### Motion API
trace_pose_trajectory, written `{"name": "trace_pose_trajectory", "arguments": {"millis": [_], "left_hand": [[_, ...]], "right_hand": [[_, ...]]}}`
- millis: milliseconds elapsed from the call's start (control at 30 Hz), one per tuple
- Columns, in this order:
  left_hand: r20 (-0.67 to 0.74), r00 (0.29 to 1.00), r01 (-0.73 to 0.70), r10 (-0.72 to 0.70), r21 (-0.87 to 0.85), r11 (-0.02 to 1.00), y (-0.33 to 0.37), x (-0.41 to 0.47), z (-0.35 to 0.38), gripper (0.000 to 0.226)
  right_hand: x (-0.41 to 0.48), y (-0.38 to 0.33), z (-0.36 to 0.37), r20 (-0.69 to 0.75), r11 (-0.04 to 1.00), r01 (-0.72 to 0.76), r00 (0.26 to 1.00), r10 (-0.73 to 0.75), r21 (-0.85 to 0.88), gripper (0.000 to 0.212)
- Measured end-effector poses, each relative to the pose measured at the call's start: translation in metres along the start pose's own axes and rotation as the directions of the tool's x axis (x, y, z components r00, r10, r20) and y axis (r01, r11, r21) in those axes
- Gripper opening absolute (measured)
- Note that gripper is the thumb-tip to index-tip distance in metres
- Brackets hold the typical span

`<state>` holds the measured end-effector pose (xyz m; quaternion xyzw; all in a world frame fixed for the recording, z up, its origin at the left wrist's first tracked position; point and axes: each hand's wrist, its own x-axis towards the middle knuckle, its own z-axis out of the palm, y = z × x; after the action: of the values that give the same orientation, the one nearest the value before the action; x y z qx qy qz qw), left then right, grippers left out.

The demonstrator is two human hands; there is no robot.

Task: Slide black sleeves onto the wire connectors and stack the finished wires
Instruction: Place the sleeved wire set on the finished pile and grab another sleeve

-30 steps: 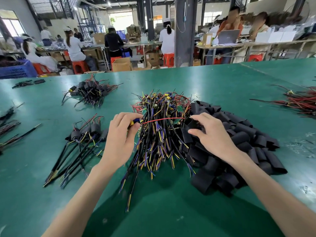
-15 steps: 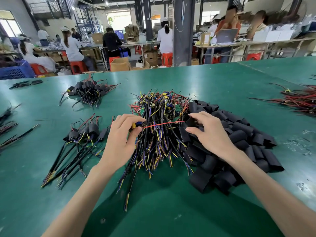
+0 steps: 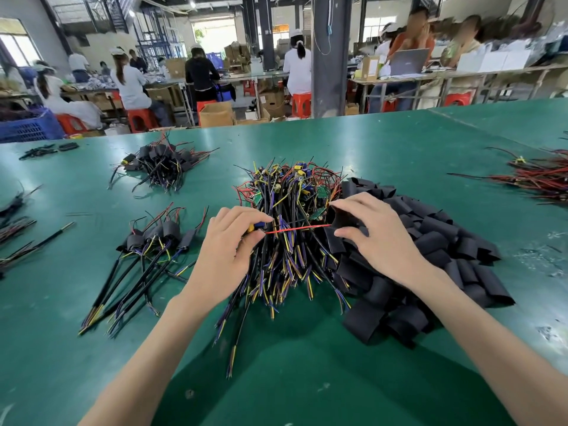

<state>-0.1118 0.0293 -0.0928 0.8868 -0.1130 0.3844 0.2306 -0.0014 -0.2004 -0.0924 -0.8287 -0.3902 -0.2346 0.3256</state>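
**Watch the red wire and the mouth of the sleeve**

Your left hand pinches a small blue-and-yellow connector between thumb and fingertips. From it a red wire runs taut across to your right hand, which holds one black sleeve between forefinger and thumb. Whether the wire tip has entered the sleeve cannot be told from here.

The wire passes right over the pile of bare wires lying between your hands. If you pull it sideways, it will likely snag on the loose ends and drag neighbours out with it. Lift it clear of the pile first.

The sleeve looks soft and flat. Pinch it too hard and you will probably close its mouth, so the connector jams at the edge or the sleeve crumples instead of sliding.

Your right wrist rests over the heap of sleeves. A wide sweep could scatter them across the table.

The stack of finished wires lies just outside your left hand. Lay the next one with its sleeved end the same way, or the stack may tangle.
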Motion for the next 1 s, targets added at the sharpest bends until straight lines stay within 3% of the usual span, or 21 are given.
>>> {"name": "trace_pose_trajectory", "arguments": {"millis": [100,233,333,500,1000], "left_hand": [[0.017,1.0,0.006,-0.006,-0.022,1.0,0.007,-0.001,0.006,0.025],[0.086,0.996,0.006,-0.001,-0.049,0.999,0.018,-0.005,0.014,0.038],[0.077,0.997,0.015,-0.007,-0.11,0.994,0.022,-0.005,0.018,0.041],[0.005,1.0,0.024,-0.023,-0.126,0.992,0.02,-0.007,0.02,0.025],[-0.035,0.998,0.053,-0.057,-0.086,0.995,0.025,-0.007,0.018,0.022]], "right_hand": [[-0.001,-0.009,0.003,0.0,0.961,0.171,0.985,-0.175,-0.218,0.042],[-0.004,-0.026,0.009,-0.013,0.924,0.289,0.953,-0.301,-0.251,0.048],[-0.007,-0.032,0.011,-0.011,0.937,0.286,0.956,-0.294,-0.199,0.043],[-0.011,-0.035,0.01,0.031,0.97,0.236,0.971,-0.235,-0.049,0.038],[-0.01,-0.034,0.009,0.045,0.978,0.201,0.978,-0.203,0.049,0.038]]}}
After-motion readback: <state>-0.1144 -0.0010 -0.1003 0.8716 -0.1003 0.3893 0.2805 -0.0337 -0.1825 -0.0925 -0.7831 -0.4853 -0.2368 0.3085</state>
